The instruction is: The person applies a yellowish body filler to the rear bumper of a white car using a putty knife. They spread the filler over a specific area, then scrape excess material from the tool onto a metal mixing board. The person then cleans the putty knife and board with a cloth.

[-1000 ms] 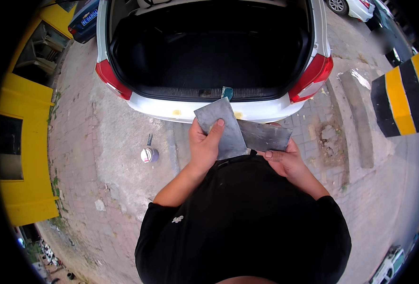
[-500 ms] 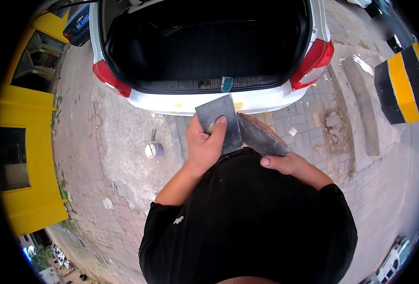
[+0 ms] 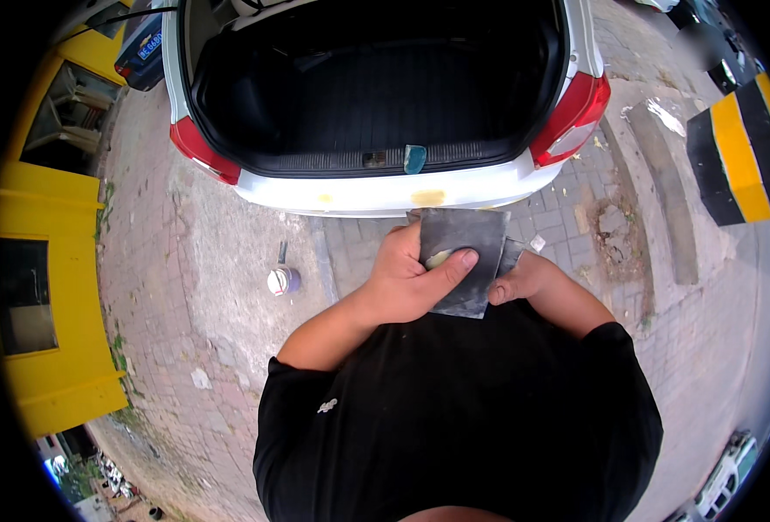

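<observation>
My left hand grips a dark grey flat plate with a pale yellow smear under the thumb. Behind it a second grey plate overlaps it, held in my right hand, its thumb bent near the edge. Beyond both plates is the white car's rear bumper, marked with pale yellow patches, below the open boot. A small teal piece lies on the boot sill. On the ground at left stands a small white and purple can with a dark tool lying just beyond it.
A yellow structure lines the left. A black and yellow striped block and a concrete kerb are at right. Other vehicles show at upper left, upper right and lower right.
Both plates have come together, the front one shifting right and lower, so it now covers most of the rear one. My left hand has moved right with it.
</observation>
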Demonstrator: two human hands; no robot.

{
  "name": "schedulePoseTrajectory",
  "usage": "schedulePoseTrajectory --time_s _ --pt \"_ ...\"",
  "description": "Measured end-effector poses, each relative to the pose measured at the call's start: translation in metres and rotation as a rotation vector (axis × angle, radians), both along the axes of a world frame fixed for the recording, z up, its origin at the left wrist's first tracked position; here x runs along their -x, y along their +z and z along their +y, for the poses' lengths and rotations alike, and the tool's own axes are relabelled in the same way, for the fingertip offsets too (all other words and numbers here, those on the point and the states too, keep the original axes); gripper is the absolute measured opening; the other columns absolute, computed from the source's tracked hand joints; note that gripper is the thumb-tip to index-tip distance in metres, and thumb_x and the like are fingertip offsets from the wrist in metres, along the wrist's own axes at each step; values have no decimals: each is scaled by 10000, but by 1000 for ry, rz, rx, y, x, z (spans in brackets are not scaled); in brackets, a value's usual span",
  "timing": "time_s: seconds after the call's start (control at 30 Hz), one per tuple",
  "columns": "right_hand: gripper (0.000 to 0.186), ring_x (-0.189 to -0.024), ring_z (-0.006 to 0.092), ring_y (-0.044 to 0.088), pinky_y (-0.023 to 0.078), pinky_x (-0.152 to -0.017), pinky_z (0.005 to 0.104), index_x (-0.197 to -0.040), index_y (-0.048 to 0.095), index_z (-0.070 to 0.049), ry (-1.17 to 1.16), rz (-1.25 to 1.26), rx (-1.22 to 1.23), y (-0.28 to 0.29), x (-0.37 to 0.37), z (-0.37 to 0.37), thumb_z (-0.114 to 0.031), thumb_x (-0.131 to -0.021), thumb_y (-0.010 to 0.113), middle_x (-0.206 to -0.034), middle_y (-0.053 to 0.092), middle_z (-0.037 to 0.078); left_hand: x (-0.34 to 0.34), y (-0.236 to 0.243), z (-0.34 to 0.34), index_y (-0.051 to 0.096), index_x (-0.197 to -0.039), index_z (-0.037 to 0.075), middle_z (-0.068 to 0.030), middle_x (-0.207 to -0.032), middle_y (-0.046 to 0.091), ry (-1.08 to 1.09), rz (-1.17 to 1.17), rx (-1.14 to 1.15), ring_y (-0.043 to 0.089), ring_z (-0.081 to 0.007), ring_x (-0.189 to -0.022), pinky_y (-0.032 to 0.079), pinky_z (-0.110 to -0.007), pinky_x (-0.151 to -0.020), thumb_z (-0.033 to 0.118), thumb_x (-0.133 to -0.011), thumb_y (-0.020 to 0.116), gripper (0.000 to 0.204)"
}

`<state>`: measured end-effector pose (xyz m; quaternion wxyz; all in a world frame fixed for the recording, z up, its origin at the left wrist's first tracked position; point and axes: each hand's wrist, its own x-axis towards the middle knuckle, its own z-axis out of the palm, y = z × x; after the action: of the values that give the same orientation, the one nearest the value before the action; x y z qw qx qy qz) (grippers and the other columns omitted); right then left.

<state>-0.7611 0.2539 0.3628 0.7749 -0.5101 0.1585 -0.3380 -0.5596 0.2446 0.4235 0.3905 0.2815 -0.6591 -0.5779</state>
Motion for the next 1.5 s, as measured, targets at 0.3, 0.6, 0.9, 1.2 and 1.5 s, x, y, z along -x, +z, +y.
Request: schedulePoseTrajectory --time_s 0.3,0.6,0.9,1.2,1.5 --pt "1183 -1388 319 352 285 -1133 455 -1526 170 -9 -121 -93 102 24 -22 -7 -397 -661 876 -1490 347 191 4 -17 14 642 -1070 -3 -62 -924 692 278 -23 40 646 -137 -819 506 -277 -746 63 -908 648 175" --pt "1139 -1368 296 398 341 -1107 429 -1535 153 -34 -240 -178 237 32 -13 -20 -410 -710 843 -1479 379 151 -15 4 -20 644 -1016 -33 -53 -846 707 456 -225 104 635 -89 -771 516 -247 -699 60 -909 642 141" --pt "1190 -1385 316 377 300 -1131 433 -1534 154 -29 -305 -156 142 37 -15 -23 -365 -642 867 -1493 354 178 -11 -1 -24 627 -1016 -22 -55 -837 690 384 -163 109 653 -118 -729 522 -263 -665 73 -895 658 157" --pt "1257 -1374 337 396 326 -1126 472 -1512 197 -16 -236 -245 78 37 -32 -34 -652 -620 813 -1453 410 197 1 6 -12 606 -949 -25 -158 -748 675 182 -246 217 681 -327 -650 527 -366 -591 92 -827 696 191" --pt "1240 -1337 402 429 360 -1109 507 -1475 257 22 -186 -398 -113 44 -37 -35 -649 -599 821 -1404 428 278 10 -8 -5 600 -928 -28 -163 -747 656 42 -170 257 676 -334 -666 528 -367 -606 102 -837 693 184"
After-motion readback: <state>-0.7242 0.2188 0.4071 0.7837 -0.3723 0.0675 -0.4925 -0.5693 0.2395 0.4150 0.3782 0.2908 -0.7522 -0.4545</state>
